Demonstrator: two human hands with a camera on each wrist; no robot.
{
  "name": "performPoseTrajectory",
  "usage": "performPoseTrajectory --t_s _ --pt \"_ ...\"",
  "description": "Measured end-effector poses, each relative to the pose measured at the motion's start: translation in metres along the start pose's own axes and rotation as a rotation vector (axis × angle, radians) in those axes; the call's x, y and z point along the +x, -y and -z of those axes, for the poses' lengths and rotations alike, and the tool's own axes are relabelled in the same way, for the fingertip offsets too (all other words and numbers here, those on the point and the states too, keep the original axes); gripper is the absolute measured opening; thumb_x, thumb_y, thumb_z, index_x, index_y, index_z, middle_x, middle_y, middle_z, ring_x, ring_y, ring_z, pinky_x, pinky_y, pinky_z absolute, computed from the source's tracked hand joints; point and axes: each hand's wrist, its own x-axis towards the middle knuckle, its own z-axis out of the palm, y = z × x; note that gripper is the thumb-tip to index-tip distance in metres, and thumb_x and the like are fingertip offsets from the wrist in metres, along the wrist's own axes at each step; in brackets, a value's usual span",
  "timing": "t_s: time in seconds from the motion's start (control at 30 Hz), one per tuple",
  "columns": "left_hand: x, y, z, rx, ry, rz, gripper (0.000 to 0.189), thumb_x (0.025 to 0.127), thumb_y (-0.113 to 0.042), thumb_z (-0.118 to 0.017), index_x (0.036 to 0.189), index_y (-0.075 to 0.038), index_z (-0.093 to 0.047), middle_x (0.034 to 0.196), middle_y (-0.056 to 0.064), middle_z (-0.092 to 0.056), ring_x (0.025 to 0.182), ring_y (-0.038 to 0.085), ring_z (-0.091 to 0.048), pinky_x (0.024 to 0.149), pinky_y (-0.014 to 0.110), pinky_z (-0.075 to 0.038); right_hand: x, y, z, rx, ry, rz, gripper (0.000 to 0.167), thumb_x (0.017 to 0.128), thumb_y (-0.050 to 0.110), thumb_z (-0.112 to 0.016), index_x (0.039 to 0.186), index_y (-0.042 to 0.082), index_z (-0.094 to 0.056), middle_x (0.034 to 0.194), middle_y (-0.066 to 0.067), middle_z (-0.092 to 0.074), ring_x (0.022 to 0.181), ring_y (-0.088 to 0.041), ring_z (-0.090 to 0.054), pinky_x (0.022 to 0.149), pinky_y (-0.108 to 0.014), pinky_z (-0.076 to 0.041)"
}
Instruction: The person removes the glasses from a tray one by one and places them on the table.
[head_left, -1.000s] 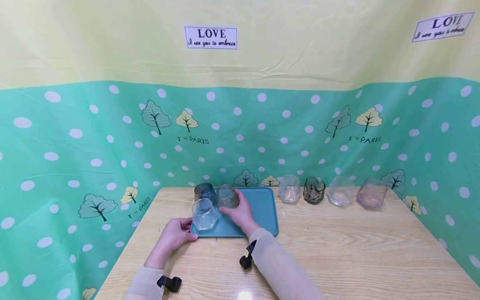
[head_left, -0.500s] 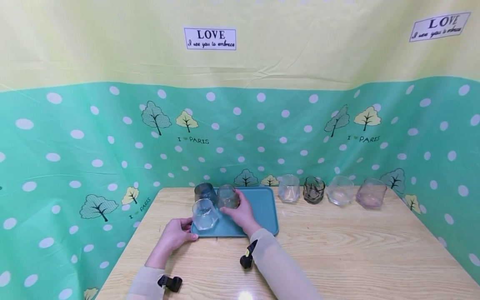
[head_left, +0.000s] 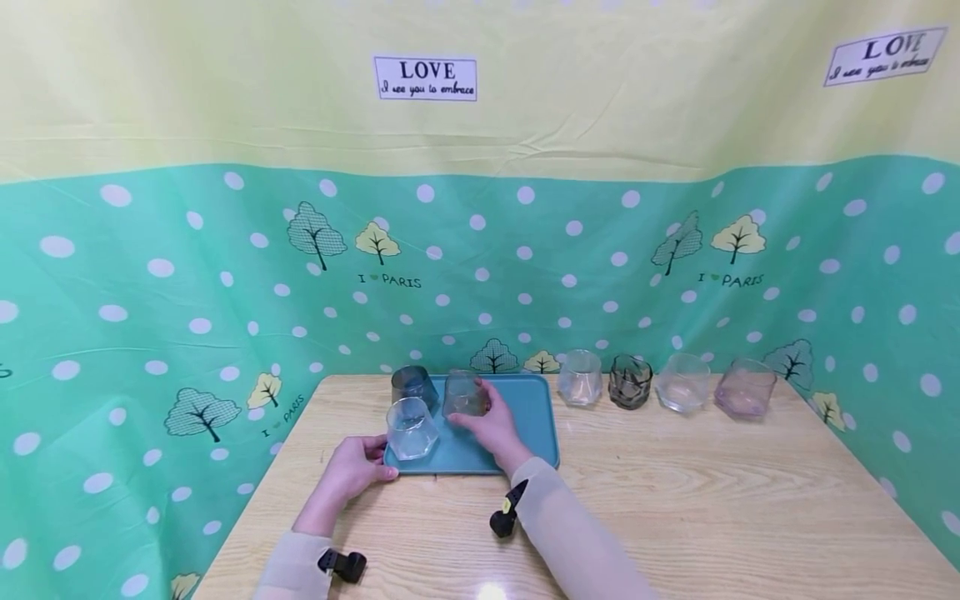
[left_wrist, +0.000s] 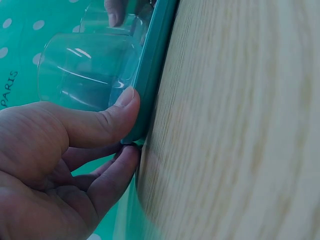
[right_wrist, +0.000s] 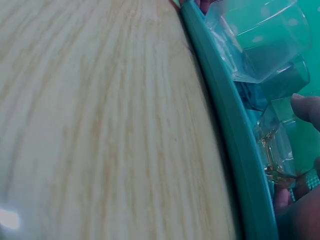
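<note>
A blue-green tray (head_left: 525,417) lies on the table with glasses on its left part. My left hand (head_left: 354,471) holds the tray's near left corner; in the left wrist view the thumb (left_wrist: 107,120) presses on the rim and the fingers curl at the corner. With thumb and fingers around it, my right hand (head_left: 495,425) grips a pale smoky glass (head_left: 461,396) above or on the tray; whether its base touches cannot be told. To its left stands a dark blue-grey glass (head_left: 412,385), and a clear faceted glass (head_left: 411,432) is near the front left corner.
Along the table's back right stand a clear glass (head_left: 580,379), a dark patterned glass (head_left: 630,383), another clear glass (head_left: 682,385) and a pinkish glass (head_left: 745,390). A green and yellow curtain (head_left: 480,208) hangs behind the wooden table (head_left: 712,500).
My right hand has shifted slightly right with the smoky glass, opening a small gap from the dark blue-grey one. The left hand keeps its place at the tray corner.
</note>
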Motion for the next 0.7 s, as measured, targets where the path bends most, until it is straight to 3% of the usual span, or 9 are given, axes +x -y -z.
performPoseTrajectory --t_s 0.2,0.37,0.7 --pt "0.001 0.0 -0.001 -0.001 -0.001 -0.009 0.069 0.076 -0.002 -0.094 0.139 0.007 -0.066 0.117 0.019 -0.077 0.114 0.035 -0.07 0.106 0.056 -0.052 -0.005 0.003 0.012 0.067 -0.005 -0.04 0.088 0.084 0.019 -0.093 0.16 0.015 -0.048 0.161 -0.018 -0.046 0.15 -0.042 -0.041 0.123 -0.055 -0.037" --pt "0.0 0.0 0.0 0.004 0.0 -0.011 0.07 0.076 -0.002 -0.094 0.139 0.007 -0.066 0.117 0.018 -0.077 0.114 0.035 -0.07 0.106 0.056 -0.052 -0.011 0.007 0.026 0.069 0.005 -0.034 0.086 0.086 0.022 -0.093 0.159 0.014 -0.048 0.158 -0.018 -0.049 0.145 -0.041 -0.046 0.119 -0.055 -0.042" --pt "0.0 0.001 0.001 0.007 0.003 -0.005 0.071 0.076 -0.002 -0.094 0.14 0.007 -0.065 0.118 0.019 -0.076 0.115 0.036 -0.069 0.106 0.057 -0.051 -0.026 0.016 0.075 0.036 -0.003 -0.023 0.085 0.085 0.026 -0.093 0.158 0.015 -0.05 0.147 -0.016 -0.058 0.13 -0.035 -0.056 0.109 -0.051 -0.049"
